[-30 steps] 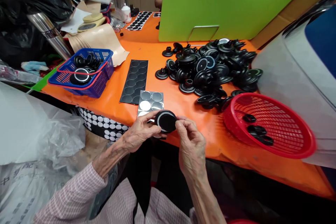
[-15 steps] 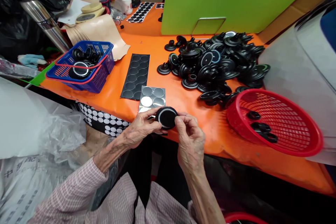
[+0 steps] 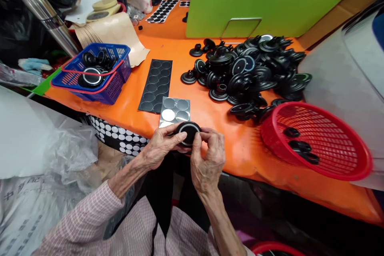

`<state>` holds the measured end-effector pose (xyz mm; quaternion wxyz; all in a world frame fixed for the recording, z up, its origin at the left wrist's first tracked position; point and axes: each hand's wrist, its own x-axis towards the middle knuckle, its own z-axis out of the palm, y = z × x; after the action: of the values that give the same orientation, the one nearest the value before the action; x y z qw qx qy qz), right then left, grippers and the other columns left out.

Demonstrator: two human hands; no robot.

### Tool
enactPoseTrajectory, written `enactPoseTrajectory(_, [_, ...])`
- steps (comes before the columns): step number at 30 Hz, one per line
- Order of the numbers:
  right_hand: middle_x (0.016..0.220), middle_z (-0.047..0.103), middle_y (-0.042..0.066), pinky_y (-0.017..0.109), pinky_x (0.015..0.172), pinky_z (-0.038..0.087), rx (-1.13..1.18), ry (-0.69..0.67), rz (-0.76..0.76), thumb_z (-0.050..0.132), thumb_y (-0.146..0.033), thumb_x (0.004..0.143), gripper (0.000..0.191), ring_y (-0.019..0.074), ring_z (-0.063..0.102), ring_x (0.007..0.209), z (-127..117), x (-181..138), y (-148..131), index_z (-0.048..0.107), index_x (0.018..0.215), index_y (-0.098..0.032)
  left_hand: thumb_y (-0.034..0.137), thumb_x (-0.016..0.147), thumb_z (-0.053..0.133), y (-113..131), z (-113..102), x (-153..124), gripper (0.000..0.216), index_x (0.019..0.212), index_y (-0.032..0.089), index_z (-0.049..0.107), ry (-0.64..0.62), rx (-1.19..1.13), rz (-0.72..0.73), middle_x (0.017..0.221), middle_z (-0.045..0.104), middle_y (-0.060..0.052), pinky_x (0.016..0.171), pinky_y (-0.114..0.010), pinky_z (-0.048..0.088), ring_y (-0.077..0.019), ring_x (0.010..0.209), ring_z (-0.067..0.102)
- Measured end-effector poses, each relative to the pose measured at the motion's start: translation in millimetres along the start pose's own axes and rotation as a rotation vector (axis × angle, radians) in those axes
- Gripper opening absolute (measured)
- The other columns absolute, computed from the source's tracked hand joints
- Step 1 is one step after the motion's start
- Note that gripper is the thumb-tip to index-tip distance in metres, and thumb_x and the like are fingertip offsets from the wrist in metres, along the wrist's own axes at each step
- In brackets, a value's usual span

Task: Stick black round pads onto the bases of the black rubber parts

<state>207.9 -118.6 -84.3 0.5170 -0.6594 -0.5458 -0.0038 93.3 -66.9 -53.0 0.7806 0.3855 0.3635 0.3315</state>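
Between my two hands is a round black plastic disc part (image 3: 189, 130) with a pale ring on its upward face. My left hand (image 3: 160, 144) is closed on its left edge, the thumb resting on the face. On the right side my right hand (image 3: 208, 156) grips the rim, thumb on the face and fingers behind. Just beyond the disc lies a sticker sheet (image 3: 181, 105) with round grey stickers and white spots. A black sheet of round stickers (image 3: 156, 84) is partly under it. The underside of the disc is hidden.
A large heap of black disc parts (image 3: 240, 72) covers the orange table (image 3: 162, 48) at right. A red basket (image 3: 315, 108) holds several black pieces. At left stands a blue basket (image 3: 117, 88) with black parts. A green board (image 3: 270, 0) rises behind the heap.
My right hand has shifted left, and its thumb now presses on the disc's face. My left thumb has moved further onto the face. The view has shifted slightly.
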Motion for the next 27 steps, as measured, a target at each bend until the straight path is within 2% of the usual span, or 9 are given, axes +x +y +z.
enactPoseTrajectory(4, [0.097, 0.060, 0.009, 0.035, 0.079, 0.053, -0.084, 0.014, -0.095, 0.045, -0.017, 0.097, 0.011, 0.0196, 0.060, 0.093, 8, -2, 3, 0.051, 0.088, -0.020, 0.028, 0.074, 0.076, -2, 0, -1, 0.042, 0.111, 0.009, 0.069, 0.053, -0.006, 0.026, 0.103, 0.070, -0.012, 0.069, -0.028, 0.059, -0.0177, 0.082, 0.067])
enactPoseTrajectory(9, [0.097, 0.059, 0.010, 0.034, 0.079, 0.053, -0.096, 0.020, -0.107, 0.042, -0.018, 0.098, 0.013, 0.0191, 0.059, 0.093, 17, -6, 2, 0.052, 0.088, -0.019, 0.029, 0.072, 0.077, -4, -3, -3, 0.046, 0.112, 0.010, 0.068, 0.085, -0.006, 0.032, 0.101, 0.070, -0.011, 0.068, -0.027, 0.058, -0.0183, 0.081, 0.067])
enactPoseTrajectory(11, [0.097, 0.059, 0.010, 0.035, 0.080, 0.053, -0.070, 0.018, -0.074, 0.043, -0.021, 0.097, 0.013, 0.0194, 0.059, 0.093, 17, -7, 0, 0.052, 0.088, -0.019, 0.030, 0.071, 0.077, -4, -4, -3, 0.047, 0.113, 0.010, 0.068, 0.093, -0.002, 0.035, 0.102, 0.070, -0.011, 0.069, -0.028, 0.058, -0.0194, 0.084, 0.067])
enactPoseTrajectory(13, [0.099, 0.059, 0.010, 0.036, 0.078, 0.054, 0.021, 0.017, 0.049, 0.048, -0.028, 0.095, 0.011, 0.0201, 0.060, 0.092, 13, -5, -1, 0.053, 0.092, -0.019, 0.030, 0.071, 0.078, -3, -6, -3, 0.048, 0.114, 0.011, 0.067, 0.108, -0.008, 0.036, 0.103, 0.070, -0.011, 0.071, -0.028, 0.058, -0.0197, 0.085, 0.067])
enactPoseTrajectory(15, [0.099, 0.060, 0.009, 0.036, 0.073, 0.056, 0.183, -0.074, 0.258, 0.054, -0.038, 0.090, 0.020, 0.0203, 0.062, 0.087, 6, 1, -3, 0.055, 0.097, -0.020, 0.031, 0.071, 0.078, 0, -8, -7, 0.048, 0.113, 0.012, 0.067, 0.117, -0.025, 0.033, 0.105, 0.069, -0.011, 0.071, -0.029, 0.058, -0.0194, 0.085, 0.067])
enactPoseTrajectory(17, [0.091, 0.064, 0.006, 0.034, 0.066, 0.055, 0.376, -0.297, 0.458, 0.060, -0.048, 0.085, 0.029, 0.0198, 0.063, 0.077, -2, 11, -3, 0.059, 0.095, -0.020, 0.033, 0.072, 0.077, 4, -12, -12, 0.047, 0.113, 0.013, 0.067, 0.106, -0.029, 0.023, 0.104, 0.069, -0.010, 0.068, -0.026, 0.057, -0.0175, 0.082, 0.067])
enactPoseTrajectory(19, [0.075, 0.064, 0.003, 0.030, 0.056, 0.051, 0.520, -0.503, 0.536, 0.064, -0.054, 0.080, 0.035, 0.0182, 0.061, 0.064, 0, 27, -3, 0.061, 0.082, -0.019, 0.038, 0.072, 0.076, 11, -20, -13, 0.048, 0.112, 0.013, 0.067, 0.081, -0.018, 0.030, 0.101, 0.069, -0.010, 0.064, -0.024, 0.056, -0.0154, 0.076, 0.066])
enactPoseTrajectory(22, [0.058, 0.056, 0.000, 0.026, 0.048, 0.043, 0.649, -0.601, 0.464, 0.070, -0.055, 0.073, 0.038, 0.0143, 0.051, 0.054, 32, 62, -17, 0.060, 0.070, -0.018, 0.041, 0.068, 0.079, 41, -47, -6, 0.056, 0.113, 0.012, 0.066, 0.138, 0.041, 0.118, 0.093, 0.069, -0.010, 0.063, -0.027, 0.057, -0.0155, 0.070, 0.066])
enactPoseTrajectory(27, [0.073, 0.062, 0.000, 0.029, 0.062, 0.051, 1.079, -0.617, 0.406, 0.076, -0.051, 0.065, 0.041, 0.0131, 0.058, 0.061, 101, 124, -98, 0.058, 0.081, -0.018, 0.032, 0.070, 0.078, 153, -89, -9, 0.055, 0.118, 0.010, 0.062, 0.415, 0.286, 0.349, 0.096, 0.069, -0.012, 0.067, -0.032, 0.056, -0.0182, 0.074, 0.066])
